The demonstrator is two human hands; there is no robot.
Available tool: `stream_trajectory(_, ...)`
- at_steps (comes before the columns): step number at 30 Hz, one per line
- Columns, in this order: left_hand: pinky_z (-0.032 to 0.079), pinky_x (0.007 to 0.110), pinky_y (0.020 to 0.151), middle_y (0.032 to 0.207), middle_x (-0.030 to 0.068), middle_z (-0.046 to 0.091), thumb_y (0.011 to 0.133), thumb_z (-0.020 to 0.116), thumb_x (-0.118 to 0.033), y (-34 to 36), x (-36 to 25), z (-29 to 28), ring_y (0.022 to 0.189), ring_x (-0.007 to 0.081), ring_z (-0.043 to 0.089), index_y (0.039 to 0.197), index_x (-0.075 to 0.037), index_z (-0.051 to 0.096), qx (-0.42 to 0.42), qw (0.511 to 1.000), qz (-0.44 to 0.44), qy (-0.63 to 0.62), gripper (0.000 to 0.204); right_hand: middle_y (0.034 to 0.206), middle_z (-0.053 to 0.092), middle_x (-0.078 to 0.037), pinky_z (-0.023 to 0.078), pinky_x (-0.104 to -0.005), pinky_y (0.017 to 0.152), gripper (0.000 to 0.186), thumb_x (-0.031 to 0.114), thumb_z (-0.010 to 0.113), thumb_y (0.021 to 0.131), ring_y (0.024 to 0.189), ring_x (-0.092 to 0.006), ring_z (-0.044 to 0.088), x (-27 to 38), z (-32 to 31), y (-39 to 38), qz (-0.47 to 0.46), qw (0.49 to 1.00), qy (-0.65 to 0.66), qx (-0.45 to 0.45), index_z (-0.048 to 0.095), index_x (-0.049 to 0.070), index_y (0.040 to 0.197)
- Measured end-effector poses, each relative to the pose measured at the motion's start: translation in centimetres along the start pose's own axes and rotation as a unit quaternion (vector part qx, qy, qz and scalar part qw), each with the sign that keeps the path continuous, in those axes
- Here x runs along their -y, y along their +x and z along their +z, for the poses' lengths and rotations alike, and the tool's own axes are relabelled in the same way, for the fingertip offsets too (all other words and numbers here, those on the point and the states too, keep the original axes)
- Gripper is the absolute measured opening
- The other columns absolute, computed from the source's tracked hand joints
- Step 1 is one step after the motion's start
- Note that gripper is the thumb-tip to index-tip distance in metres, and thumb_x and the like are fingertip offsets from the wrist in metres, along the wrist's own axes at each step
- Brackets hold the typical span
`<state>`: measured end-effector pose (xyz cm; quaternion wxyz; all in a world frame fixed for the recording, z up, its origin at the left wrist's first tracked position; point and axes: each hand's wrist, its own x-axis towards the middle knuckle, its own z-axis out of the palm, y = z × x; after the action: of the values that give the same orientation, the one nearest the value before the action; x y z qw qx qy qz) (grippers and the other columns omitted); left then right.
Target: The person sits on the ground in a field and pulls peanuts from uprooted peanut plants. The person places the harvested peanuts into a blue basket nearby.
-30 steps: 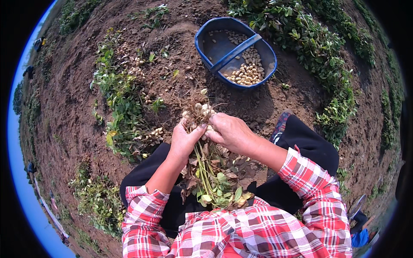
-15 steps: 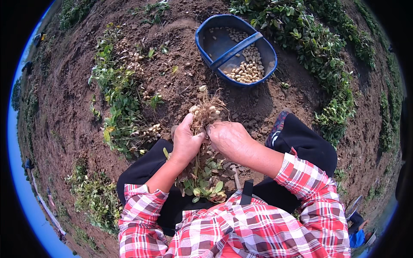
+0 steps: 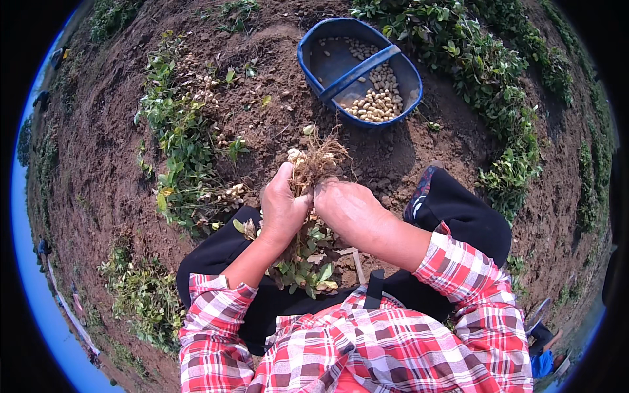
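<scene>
An uprooted peanut plant [image 3: 322, 157] is held between my hands in front of my body, its tangled brown roots pointing away from me. Pale pods cluster on the roots' left side, and the leaves hang down between my legs. My left hand [image 3: 282, 208] is closed around the stems just below the roots. On the other side, my right hand [image 3: 354, 211] is closed against the base of the roots; its fingertips are hidden under the hand. Beyond the roots, a blue basket [image 3: 359, 73] with a handle across it contains loose peanuts [image 3: 377, 105].
A row of pulled peanut plants [image 3: 178, 137] with pods lies to my left, with another leafy heap [image 3: 143, 295] nearer. Green plants [image 3: 485, 85] run along the right. My bent legs [image 3: 468, 209] flank the work on brown soil. Part of another person [image 3: 542, 360] shows at the lower right edge.
The roots have tilted slightly, and my right hand has shifted a little. The plant's leaves have moved up a bit, with more of them showing beside my left wrist.
</scene>
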<state>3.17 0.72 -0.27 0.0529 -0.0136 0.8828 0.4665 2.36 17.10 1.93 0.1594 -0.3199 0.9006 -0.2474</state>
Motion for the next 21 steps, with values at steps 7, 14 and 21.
stream_trajectory(7, 0.050, 0.031, 0.076, 0.089, 0.0093, 0.068, 0.075, 0.067, 0.000, 1.0, -0.6, -1.0, 0.081, 0.0173, 0.065, 0.106, -0.003, 0.059, -0.014, 0.988, -0.039, -0.149, 0.032, 0.079, 0.060, -0.026, 0.051, -0.0486, 0.074, 0.019, 0.011, 0.055, 0.081, 0.080, -0.0443, 0.061, -0.7, -0.2, 1.5, 0.024, 0.981, 0.192, 0.023, 0.056, -0.009, 0.082)
stream_trajectory(14, 0.051, 0.029, 0.075, 0.097, 0.0023, 0.068, 0.078, 0.063, 0.003, 2.3, 2.5, -2.6, 0.079, 0.0144, 0.063, 0.113, -0.002, 0.059, 0.006, 0.978, -0.100, -0.182, 0.036, 0.084, 0.053, -0.023, 0.048, -0.0497, 0.069, 0.016, 0.006, 0.056, 0.084, 0.078, -0.0445, 0.057, -0.6, -3.2, -2.4, 0.039, 0.981, 0.187, -0.032, 0.044, -0.004, 0.088)
stream_trajectory(21, 0.049, 0.023, 0.072, 0.099, -0.0003, 0.066, 0.088, 0.061, -0.004, 2.8, -0.4, -3.4, 0.080, 0.0050, 0.057, 0.121, -0.004, 0.057, 0.074, 0.924, -0.230, -0.297, 0.033, 0.103, 0.058, -0.017, 0.055, -0.0398, 0.076, 0.038, 0.013, 0.072, 0.079, 0.089, -0.0331, 0.064, -5.6, -7.2, 0.5, 0.089, 0.963, -0.083, -0.241, 0.056, 0.005, 0.113)
